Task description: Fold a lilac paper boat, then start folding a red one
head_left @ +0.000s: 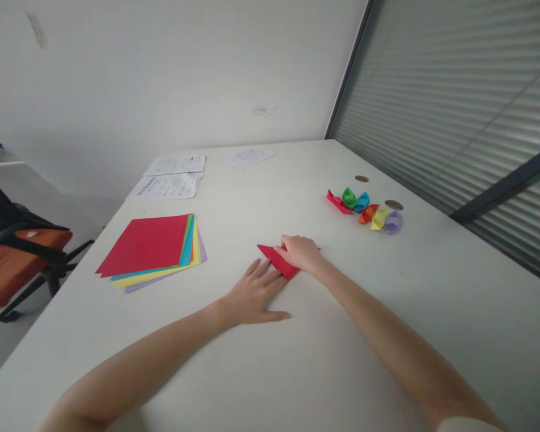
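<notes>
A folded red paper (286, 265) with pointed ends lies flat on the white table (270, 372). My left hand (254, 295) rests palm down at its lower left, fingers spread, with the fingertips touching the paper's edge. From the right, my right hand (299, 252) presses on top of the paper with its fingers bent and covers much of its right part. One red tip shows beyond the right hand. Whether the right fingers pinch the paper is hard to tell.
A stack of coloured sheets (155, 243) lies at the left. Several small folded paper boats (368, 213) stand in a row at the right, near two round table inserts (393, 204). Printed papers (168, 186) lie farther back. An orange chair (22, 258) is beyond the left edge.
</notes>
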{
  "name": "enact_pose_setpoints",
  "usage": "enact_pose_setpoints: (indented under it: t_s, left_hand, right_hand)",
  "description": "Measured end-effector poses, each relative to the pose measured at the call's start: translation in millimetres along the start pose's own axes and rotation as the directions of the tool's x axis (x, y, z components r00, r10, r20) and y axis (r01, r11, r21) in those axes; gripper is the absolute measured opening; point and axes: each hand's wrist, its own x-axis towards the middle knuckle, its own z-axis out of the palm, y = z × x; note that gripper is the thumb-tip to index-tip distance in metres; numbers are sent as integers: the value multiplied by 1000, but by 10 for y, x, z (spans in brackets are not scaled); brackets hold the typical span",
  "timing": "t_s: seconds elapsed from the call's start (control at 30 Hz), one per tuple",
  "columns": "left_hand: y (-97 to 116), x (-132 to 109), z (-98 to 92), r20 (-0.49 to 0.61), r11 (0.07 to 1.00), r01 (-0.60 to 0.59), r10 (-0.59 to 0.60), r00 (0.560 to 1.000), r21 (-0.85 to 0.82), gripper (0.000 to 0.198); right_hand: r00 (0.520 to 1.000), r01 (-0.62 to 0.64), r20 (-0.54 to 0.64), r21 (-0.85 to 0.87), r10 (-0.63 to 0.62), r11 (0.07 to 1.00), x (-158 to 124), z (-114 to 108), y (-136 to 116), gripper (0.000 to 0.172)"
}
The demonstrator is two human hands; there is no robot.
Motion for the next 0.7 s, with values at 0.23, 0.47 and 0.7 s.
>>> enact_pose_setpoints:
  t_s: [0.23,0.47,0.7]
  left_hand:
    - [-18,6,13,-16,1000,-8,8,1000,-15,71]
    - [-19,17,29,-46,1000,-18,18,999,-7,67]
    - [-26,18,-22,-34,1000,-20,20,999,5,64]
  right_hand:
    - [1000,19,11,-9,-18,1000,40,-23,-16,53]
    - [998,22,63,30,-24,999,99,-117,-74,65]
    - [989,117,81,89,-124,989,152,-208,-134,32]
